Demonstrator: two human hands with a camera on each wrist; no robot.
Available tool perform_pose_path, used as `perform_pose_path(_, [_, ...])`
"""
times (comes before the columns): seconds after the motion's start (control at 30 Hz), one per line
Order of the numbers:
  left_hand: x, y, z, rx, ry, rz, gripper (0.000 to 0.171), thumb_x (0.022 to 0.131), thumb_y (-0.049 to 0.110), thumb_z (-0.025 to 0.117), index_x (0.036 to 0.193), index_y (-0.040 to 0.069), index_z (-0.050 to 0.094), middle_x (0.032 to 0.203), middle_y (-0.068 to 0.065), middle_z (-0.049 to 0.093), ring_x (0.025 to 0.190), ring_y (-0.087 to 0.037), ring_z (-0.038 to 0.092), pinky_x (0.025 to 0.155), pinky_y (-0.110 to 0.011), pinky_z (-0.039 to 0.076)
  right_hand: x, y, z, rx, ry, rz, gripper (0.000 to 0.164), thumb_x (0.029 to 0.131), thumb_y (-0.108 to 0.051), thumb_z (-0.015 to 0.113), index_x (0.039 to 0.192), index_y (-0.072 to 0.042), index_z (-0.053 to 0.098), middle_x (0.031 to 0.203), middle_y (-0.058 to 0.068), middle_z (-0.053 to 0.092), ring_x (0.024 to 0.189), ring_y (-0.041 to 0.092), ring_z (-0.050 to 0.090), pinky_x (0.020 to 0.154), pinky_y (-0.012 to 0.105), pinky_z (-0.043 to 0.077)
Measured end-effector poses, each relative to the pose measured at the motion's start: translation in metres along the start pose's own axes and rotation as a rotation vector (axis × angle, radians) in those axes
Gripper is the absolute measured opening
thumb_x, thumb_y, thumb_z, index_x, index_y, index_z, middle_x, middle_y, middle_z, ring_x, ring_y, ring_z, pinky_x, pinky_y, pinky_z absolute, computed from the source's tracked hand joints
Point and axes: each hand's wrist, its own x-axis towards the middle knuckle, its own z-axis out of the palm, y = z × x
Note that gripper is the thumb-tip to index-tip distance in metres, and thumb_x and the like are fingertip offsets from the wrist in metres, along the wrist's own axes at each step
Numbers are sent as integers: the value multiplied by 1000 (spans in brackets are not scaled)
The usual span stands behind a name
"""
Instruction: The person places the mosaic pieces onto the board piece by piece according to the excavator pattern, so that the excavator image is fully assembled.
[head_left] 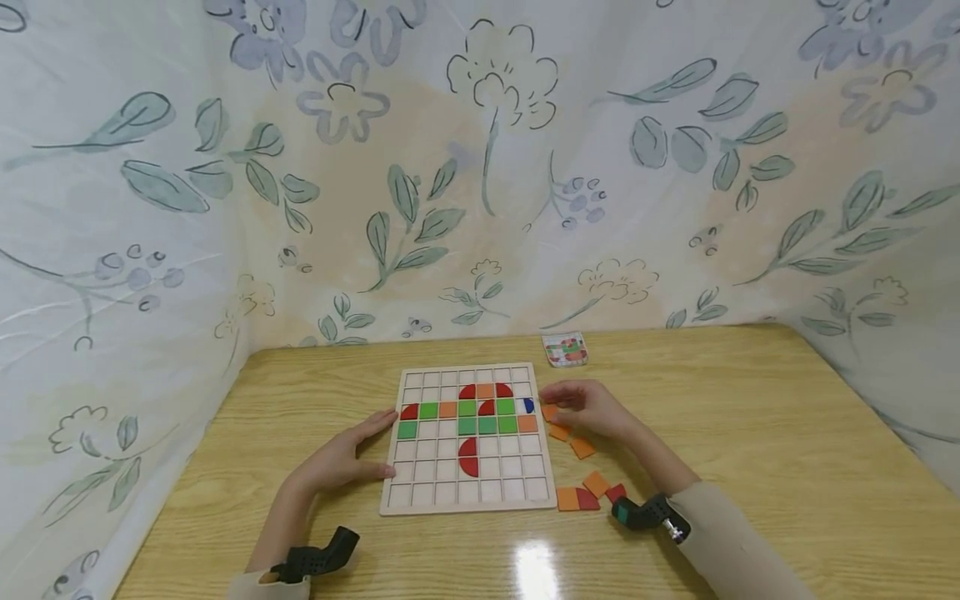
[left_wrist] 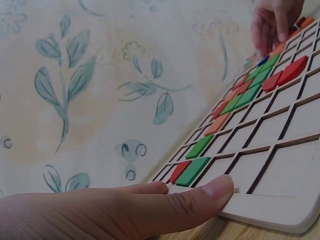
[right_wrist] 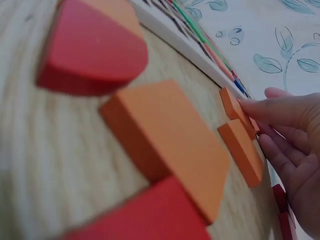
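A square wooden grid board point(head_left: 438, 507) holds red, green and orange tiles across its middle rows. Two red quarter-circle tiles point(head_left: 468, 457) join below them, and a blue-and-white tile point(head_left: 528, 406) lies in the right column. Against the board's left edge rests my left hand point(head_left: 341, 457), thumb and fingers spread apart; in the left wrist view its thumb point(left_wrist: 217, 189) touches the rim. Right of the board, my right hand point(head_left: 592, 410) has curled fingers and pinches an orange tile point(right_wrist: 232, 107). Its far fingertips are partly hidden behind the tiles.
More orange tiles point(head_left: 582, 448) lie below my right hand. Nearer me is a cluster of orange and red tiles point(head_left: 588, 500) beside the board's lower right corner. Behind the board lies a small pattern card point(head_left: 566, 350). Floral cloth point(head_left: 480, 208) hangs around the wooden table point(head_left: 450, 558).
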Motion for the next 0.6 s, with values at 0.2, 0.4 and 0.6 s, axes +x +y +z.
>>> perform_pose_path(0.2, [0,1,0,-3,3,9,83,77,36,73,145,14,31,152,-13,22,139,-38,14,107,-59,17,-5,-19,2,-95,16,-7,29,83,-3,66,111,4,63,111,18,64,105,32,59,90,36,48])
perform_pose_path(0.4, [0,1,1,2,7,7,85,76,37,73,145,13,31,152,-14,22,138,-38,15,107,-59,17,-8,-19,-3,-148,-14,-60,26,86,-2,61,112,0,64,115,14,63,110,30,57,95,38,45])
perform_pose_path(0.6, [0,1,1,-8,1,7,85,76,36,73,145,12,31,152,-14,22,139,-38,14,107,-59,17,-6,4,-4,-179,11,-159,27,83,-4,66,109,-7,67,113,6,66,111,21,57,95,32,44])
